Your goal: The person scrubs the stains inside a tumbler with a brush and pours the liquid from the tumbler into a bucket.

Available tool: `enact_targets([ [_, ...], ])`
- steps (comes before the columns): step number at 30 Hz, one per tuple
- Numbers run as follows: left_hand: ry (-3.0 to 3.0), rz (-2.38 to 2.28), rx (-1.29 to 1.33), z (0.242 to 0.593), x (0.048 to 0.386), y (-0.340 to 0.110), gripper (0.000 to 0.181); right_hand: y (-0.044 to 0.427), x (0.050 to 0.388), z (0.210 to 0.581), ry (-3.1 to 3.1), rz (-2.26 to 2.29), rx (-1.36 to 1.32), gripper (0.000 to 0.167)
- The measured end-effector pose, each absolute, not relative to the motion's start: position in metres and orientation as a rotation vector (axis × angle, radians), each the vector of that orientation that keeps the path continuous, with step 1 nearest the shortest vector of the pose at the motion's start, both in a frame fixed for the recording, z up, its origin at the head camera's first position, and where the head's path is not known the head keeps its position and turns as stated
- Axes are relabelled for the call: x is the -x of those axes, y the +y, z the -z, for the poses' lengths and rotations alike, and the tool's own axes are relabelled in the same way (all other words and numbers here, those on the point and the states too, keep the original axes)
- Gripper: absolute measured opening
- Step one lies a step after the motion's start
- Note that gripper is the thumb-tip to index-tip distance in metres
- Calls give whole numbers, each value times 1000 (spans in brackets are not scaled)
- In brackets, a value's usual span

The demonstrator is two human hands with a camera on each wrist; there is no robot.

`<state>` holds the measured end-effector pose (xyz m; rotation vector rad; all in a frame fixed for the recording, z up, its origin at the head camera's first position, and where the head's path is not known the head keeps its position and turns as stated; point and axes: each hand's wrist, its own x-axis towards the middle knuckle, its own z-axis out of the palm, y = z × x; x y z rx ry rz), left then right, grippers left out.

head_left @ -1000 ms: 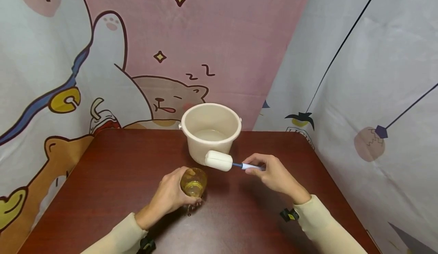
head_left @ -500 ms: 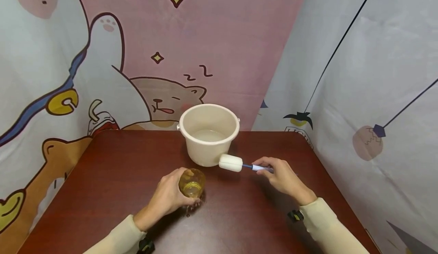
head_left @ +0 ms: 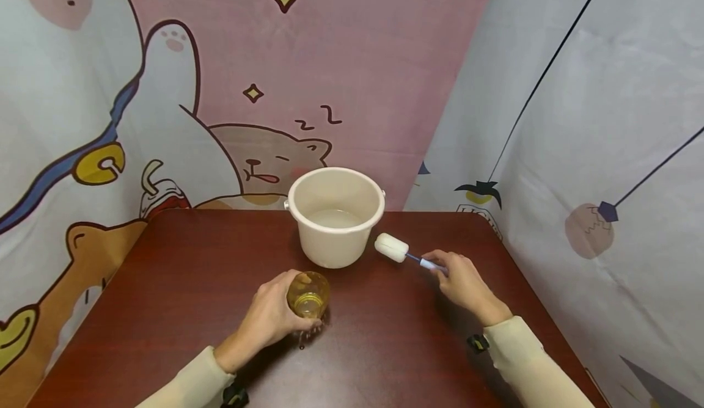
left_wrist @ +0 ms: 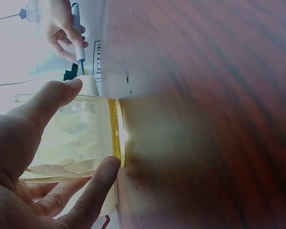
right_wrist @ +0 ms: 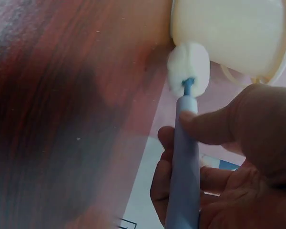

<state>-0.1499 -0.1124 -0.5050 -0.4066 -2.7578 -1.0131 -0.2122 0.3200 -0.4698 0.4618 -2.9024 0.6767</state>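
My left hand (head_left: 275, 306) grips an amber-tinted glass (head_left: 308, 296) near the front middle of the table. In the left wrist view, thumb and fingers wrap around the wet glass (left_wrist: 81, 138), with its base close to the tabletop. My right hand (head_left: 464, 284) holds a sponge cup brush (head_left: 392, 247) by its handle. That brush has a white sponge head, which points left toward the bucket. The right wrist view shows the thumb pressed along the pale blue handle (right_wrist: 185, 157), fingers curled beneath it. Behind both hands stands a cream bucket (head_left: 334, 246) with some liquid in the bottom.
The dark red-brown table (head_left: 181, 286) carries water drops beside the glass. A patterned cloth backdrop (head_left: 379, 60) rises directly behind the table's back edge and along both sides. Each wrist wears a dark strap (head_left: 477, 342).
My right hand has moved right with the brush, so the sponge head has gone from the bucket's front to its right side. The left hand and glass stay nearly still.
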Motion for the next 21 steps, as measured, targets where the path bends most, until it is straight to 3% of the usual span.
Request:
enact_targets([
  [21, -2728, 998, 420, 505, 150, -111, 76, 309, 205, 488, -2961, -564, -449, 41],
])
